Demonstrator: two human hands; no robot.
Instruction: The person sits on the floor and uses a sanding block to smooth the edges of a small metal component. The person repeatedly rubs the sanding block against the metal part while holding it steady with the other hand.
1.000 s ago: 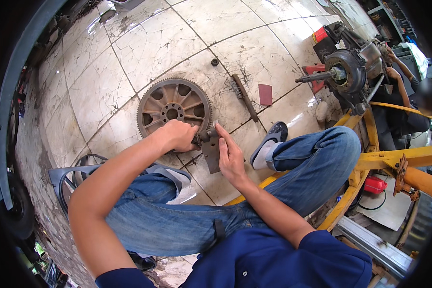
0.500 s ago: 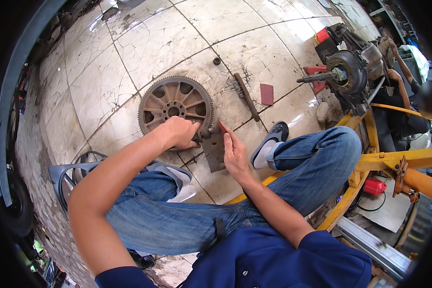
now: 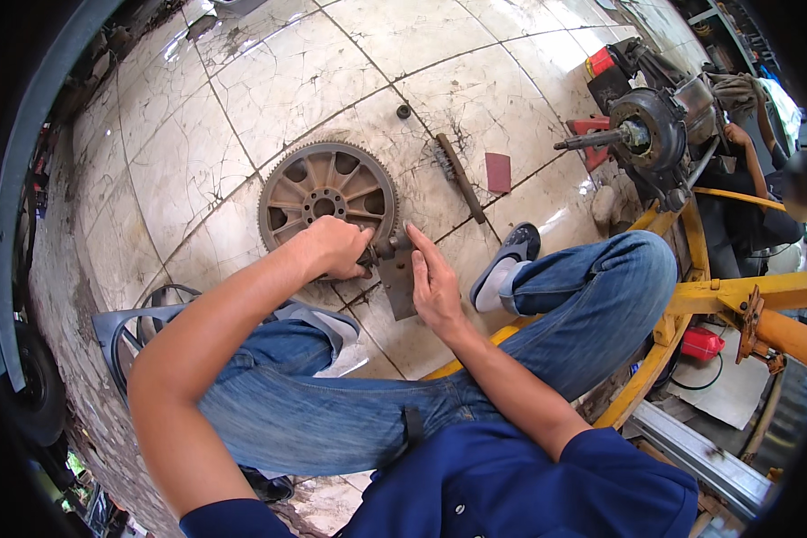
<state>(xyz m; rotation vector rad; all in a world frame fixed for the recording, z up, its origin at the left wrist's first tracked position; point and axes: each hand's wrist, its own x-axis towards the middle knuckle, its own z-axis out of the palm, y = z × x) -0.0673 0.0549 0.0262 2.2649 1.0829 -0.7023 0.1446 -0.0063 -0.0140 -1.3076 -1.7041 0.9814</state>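
A cracked, grime-lined floor of cream tiles (image 3: 475, 90) spreads through a crowded workshop. At right, a yellow-painted steel frame (image 3: 744, 293) runs behind a person in a navy shirt and blue jeans (image 3: 511, 480). Beyond it, a co-worker in dark clothing (image 3: 726, 211) reaches toward a greasy black-and-grey metal assembly with a projecting shaft (image 3: 659, 130), near a red metal stand (image 3: 592, 133).

Between the person's feet and the open tiles, a rust-brown, spoked metal flywheel with a toothed rim (image 3: 325, 193) lies flat. Over its lower-right edge, the left hand (image 3: 336, 248) has its fingers curled around a dark metal piece (image 3: 368, 258), mostly hidden by the grip. The right hand (image 3: 435, 285) holds its fingers extended, thumb apart, fingertips beside a short dark cylinder (image 3: 396, 243); contact cannot be told from here. A flat grey metal plate (image 3: 397, 298) sits between the hands.

Farther off lie a wooden-handled wire brush (image 3: 463, 186), a maroon square of sandpaper (image 3: 498, 172) and a small black ring-shaped part (image 3: 403, 112).
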